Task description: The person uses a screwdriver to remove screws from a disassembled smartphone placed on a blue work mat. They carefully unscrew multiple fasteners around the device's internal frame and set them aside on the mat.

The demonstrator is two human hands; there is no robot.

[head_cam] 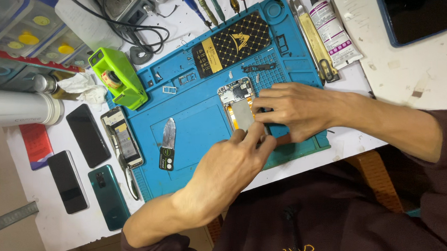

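We see an opened phone (237, 102) lying on the blue mat (193, 127), its circuit board bared. Our right hand (295, 110) presses flat on the phone's lower part from three o'clock, fingers spread, gripping nothing. Our left hand (233, 165) comes in from seven o'clock, fingertips pinched at the phone's bottom edge; what they pinch we cannot tell. A metal pry blade (167, 143) lies at nine o'clock of the left hand.

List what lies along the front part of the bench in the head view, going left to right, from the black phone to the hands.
Black phone → teal phone → opened phone with its insides showing → metal pry blade on the blue mat → left hand → right hand.
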